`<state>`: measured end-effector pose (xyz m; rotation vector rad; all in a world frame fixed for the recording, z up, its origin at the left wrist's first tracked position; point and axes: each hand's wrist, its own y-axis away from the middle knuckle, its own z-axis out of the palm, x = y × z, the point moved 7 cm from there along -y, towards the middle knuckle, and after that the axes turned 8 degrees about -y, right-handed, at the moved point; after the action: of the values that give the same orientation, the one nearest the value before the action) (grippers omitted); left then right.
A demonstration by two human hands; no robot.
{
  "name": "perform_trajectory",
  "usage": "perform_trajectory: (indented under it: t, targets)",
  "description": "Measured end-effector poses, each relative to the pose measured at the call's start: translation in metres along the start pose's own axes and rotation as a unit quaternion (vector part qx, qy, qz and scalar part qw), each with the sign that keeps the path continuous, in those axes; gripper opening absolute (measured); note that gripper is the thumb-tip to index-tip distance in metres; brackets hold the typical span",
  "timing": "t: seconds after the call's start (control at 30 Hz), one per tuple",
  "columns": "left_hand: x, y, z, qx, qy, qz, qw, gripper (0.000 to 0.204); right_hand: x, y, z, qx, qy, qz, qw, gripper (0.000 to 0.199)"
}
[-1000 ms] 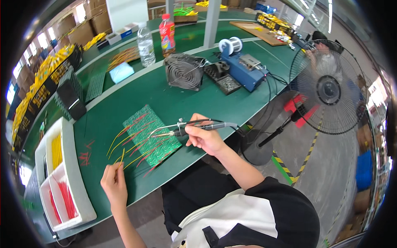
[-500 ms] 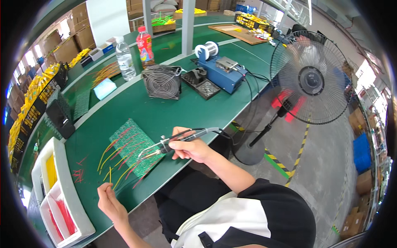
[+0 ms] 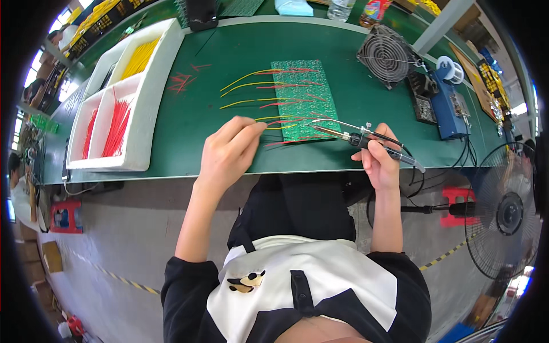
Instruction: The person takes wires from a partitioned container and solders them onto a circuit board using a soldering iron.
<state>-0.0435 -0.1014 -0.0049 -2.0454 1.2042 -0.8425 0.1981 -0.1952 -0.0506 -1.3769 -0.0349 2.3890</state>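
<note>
A green circuit board [image 3: 326,108] lies on the bench in front of me, with several red and yellow wires on it that reach out past its left edge. My left hand [image 3: 226,151] is closed just left of the board, thumb and fingertips pinching the end of a yellow wire [image 3: 263,118]. In my right hand [image 3: 378,157] is a soldering iron [image 3: 357,139], gripped like a pen, with a thin curved metal tube fixed alongside it. The iron's tip points left over the lower part of the board, close to the wires there.
A white foam tray [image 3: 143,114] on the left holds yellow wires [image 3: 140,59] and red wires [image 3: 117,128]. Short red wire pieces [image 3: 182,83] lie beside it. Back right are a boxed fan [image 3: 386,55], a blue soldering station [image 3: 448,108] and a solder spool [image 3: 450,70]. A floor fan [image 3: 509,211] stands right.
The view has swung left, so the board now appears straight ahead. My left hand has brought the yellow wire to the board's left side. My right hand still holds the iron over the board.
</note>
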Motion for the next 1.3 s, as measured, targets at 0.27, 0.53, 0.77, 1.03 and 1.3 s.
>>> perform_trajectory:
  t: [0.27, 0.53, 0.77, 1.03, 1.3]
  targets:
    - [-0.008, 0.007, 0.005, -0.062, -0.010, -0.071, 0.996, 0.017, 0.003, -0.001, 0.009, 0.002, 0.031, 0.022, 0.999, 0.015]
    - [-0.010, 0.005, 0.010, -0.083, 0.046, -0.098, 0.991, 0.014, 0.006, -0.003, 0.011, 0.011, 0.058, 0.065, 0.996, 0.017]
    - [-0.012, 0.006, 0.014, -0.086, 0.053, -0.095, 0.990, 0.017, 0.008, -0.005, 0.011, 0.016, 0.075, 0.069, 0.995, 0.018]
    - [-0.009, 0.008, 0.013, -0.102, 0.021, -0.086, 0.991, 0.016, 0.007, -0.003, 0.012, 0.016, 0.084, 0.064, 0.994, 0.017]
    - [-0.007, 0.008, 0.012, -0.097, 0.002, -0.075, 0.992, 0.016, 0.005, -0.003, 0.007, 0.024, 0.050, 0.043, 0.998, 0.018]
